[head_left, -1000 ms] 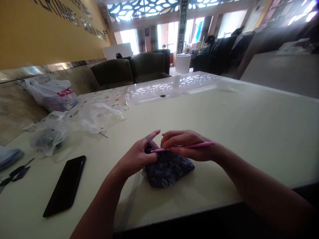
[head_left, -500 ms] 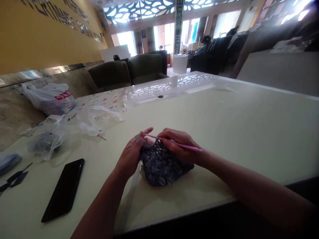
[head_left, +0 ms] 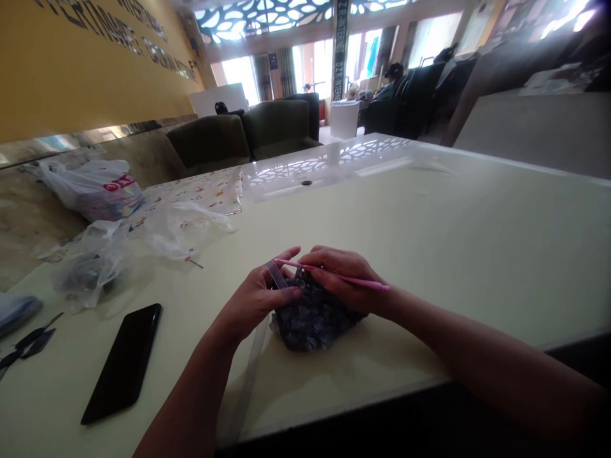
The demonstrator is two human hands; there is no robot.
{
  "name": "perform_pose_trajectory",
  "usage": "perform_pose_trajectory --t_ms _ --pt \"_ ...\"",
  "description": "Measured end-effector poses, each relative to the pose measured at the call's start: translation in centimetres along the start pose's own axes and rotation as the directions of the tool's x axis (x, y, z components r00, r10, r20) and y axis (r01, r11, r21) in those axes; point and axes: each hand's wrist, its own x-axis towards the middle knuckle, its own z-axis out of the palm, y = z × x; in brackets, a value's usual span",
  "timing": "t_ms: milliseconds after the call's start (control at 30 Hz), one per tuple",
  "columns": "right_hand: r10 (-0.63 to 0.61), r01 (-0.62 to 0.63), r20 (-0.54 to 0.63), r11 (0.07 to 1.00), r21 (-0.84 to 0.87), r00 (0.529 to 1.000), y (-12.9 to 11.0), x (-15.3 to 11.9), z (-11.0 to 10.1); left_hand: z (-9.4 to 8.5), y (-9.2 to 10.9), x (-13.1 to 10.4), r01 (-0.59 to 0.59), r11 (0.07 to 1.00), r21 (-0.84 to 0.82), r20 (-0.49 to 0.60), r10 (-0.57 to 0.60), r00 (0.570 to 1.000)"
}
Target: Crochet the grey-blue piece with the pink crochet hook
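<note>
Now the left hand [head_left: 252, 296] had changed its grip: half a second earlier its thumb was hard to pick out, and here it came down over the near left part of the dark textured piece [head_left: 310, 321]. With that, the translucent strip [head_left: 277, 277], slack and curved just before, lay straighter between the raised forefinger and the thumb. That looked like a steadier hold, with the strip under a little more tension.

Over on the right, the right hand [head_left: 348, 273] had its fingers closed round the slim pink tool [head_left: 365, 282], and there the change was small. A second earlier the tool's tip sat low by the left thumb; now it pointed up and left, right at the strip beside the left forefinger. Whether it had actually caught the strip, the view was too soft to tell. The hands worked near each other over the piece, a narrow gap showing between them, and the right one hid part of its far right side.

And the piece itself rested at the near middle of the pale worktop [head_left: 429, 267], more strip running down past the left wrist towards the near edge. Off to the left, the black phone [head_left: 123, 362] lay flat and untouched, with crumpled clear bags [head_left: 179, 222] farther back.
</note>
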Motion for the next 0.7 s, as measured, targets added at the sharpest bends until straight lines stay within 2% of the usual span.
perform_pose_trajectory --t_ms 133,267,500,700 --pt "-0.095 0.088 0.201 0.995 0.042 0.975 0.0 0.2 -1.1 -0.6 0.1 0.0 0.071 0.995 0.063 0.040 -0.074 0.996" --pt "-0.037 0.022 0.388 0.999 0.045 0.921 -0.2 0.5 -2.4 -0.4 0.4 0.0 0.059 0.979 0.197 0.023 -0.065 0.998" --pt "0.011 0.054 0.466 0.991 -0.126 0.885 -0.9 0.8 -2.9 0.5 1.1 -0.3 0.052 0.919 0.391 -0.096 -0.016 0.995" --pt "0.027 0.088 0.456 0.969 -0.231 0.890 -0.8 0.4 -2.7 0.6 0.8 -0.1 0.026 0.881 0.472 -0.167 0.060 0.984"
